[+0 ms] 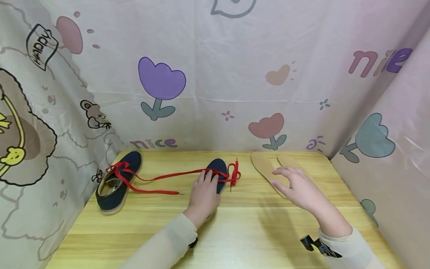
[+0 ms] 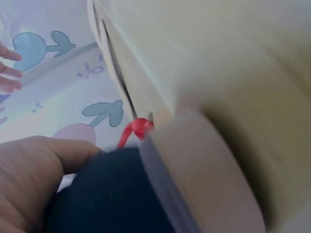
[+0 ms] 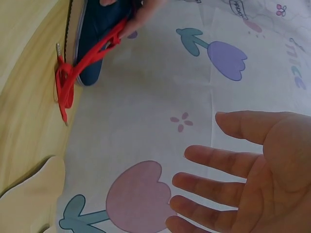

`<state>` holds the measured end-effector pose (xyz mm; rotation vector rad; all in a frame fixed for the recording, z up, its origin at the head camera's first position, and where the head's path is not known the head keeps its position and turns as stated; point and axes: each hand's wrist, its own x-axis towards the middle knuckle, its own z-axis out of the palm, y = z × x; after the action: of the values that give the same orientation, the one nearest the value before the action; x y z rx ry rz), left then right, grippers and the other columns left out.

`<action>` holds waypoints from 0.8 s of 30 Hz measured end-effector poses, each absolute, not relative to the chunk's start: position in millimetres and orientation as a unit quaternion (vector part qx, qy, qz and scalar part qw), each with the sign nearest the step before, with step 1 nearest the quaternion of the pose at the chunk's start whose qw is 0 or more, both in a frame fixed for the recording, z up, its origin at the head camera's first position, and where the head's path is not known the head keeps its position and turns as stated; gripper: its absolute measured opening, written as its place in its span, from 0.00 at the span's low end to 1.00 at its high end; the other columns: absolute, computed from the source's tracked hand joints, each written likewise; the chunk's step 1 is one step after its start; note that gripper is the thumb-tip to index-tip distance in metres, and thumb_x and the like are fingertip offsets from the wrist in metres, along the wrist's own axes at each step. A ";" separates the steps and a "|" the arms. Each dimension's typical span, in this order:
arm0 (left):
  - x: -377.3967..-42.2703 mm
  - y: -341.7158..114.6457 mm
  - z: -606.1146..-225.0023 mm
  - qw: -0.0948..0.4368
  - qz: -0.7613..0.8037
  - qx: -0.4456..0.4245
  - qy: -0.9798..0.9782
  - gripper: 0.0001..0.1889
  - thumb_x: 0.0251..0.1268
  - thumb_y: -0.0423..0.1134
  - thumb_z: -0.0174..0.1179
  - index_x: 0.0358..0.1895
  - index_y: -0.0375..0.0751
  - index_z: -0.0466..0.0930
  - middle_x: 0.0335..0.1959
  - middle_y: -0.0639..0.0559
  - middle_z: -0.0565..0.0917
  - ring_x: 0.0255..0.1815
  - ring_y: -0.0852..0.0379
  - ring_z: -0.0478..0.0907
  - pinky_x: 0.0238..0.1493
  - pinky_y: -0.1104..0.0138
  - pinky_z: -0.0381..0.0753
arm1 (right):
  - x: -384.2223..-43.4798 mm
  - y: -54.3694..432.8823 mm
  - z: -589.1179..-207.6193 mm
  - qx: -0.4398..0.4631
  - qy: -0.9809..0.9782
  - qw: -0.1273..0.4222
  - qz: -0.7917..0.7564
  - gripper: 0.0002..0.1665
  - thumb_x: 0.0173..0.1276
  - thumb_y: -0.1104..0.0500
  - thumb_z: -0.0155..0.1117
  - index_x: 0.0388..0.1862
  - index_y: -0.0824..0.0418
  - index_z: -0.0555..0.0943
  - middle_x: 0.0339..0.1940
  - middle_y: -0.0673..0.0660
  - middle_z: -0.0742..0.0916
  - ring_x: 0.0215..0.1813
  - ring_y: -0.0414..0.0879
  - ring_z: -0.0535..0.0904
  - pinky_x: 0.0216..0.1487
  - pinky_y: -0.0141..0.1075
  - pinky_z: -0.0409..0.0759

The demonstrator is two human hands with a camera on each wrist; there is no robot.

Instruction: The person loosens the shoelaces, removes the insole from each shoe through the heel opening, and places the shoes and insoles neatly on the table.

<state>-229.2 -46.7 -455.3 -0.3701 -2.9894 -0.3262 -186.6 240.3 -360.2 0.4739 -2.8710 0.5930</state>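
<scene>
My left hand (image 1: 204,194) grips a navy shoe (image 1: 216,164) at the middle of the table, its fingers over the upper. In the left wrist view the shoe's dark upper (image 2: 112,194) and pale sole (image 2: 199,165) lie close beside the hand. A red shoelace (image 1: 234,179) is bunched at this shoe's toe. My right hand (image 1: 302,190) hovers with spread fingers above two tan insoles (image 1: 262,166) at the right, holding nothing; its bare palm (image 3: 272,194) shows in the right wrist view.
A second navy shoe (image 1: 112,201) stands at the left of the wooden table (image 1: 242,239), its red laces (image 1: 158,191) trailing rightward. A printed cloth curtain (image 1: 215,74) rises behind the table and along both sides.
</scene>
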 end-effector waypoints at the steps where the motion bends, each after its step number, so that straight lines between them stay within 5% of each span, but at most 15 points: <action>1: -229.8 -49.0 -455.5 0.055 -0.106 -0.119 -0.986 0.31 0.64 0.42 0.65 0.72 0.43 0.72 0.75 0.41 0.66 0.77 0.37 0.56 0.74 0.47 0.59 | -186.6 240.6 -360.0 0.157 -0.964 0.086 0.199 0.23 0.74 0.48 0.63 0.60 0.61 0.81 0.64 0.64 0.80 0.68 0.66 0.70 0.67 0.62 0.65; 24: -241.7 -137.8 -457.1 0.074 -0.107 -0.075 -0.989 0.32 0.63 0.42 0.66 0.71 0.38 0.71 0.73 0.34 0.66 0.75 0.32 0.57 0.70 0.41 0.60 | -183.2 255.1 -349.6 0.147 -0.965 0.089 0.200 0.28 0.76 0.44 0.59 0.62 0.62 0.79 0.65 0.65 0.79 0.66 0.68 0.70 0.62 0.64 0.68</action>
<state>-241.7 -137.8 -457.1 -0.2241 -2.9685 -0.3221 -183.2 255.1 -349.6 0.4360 -2.8696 0.5950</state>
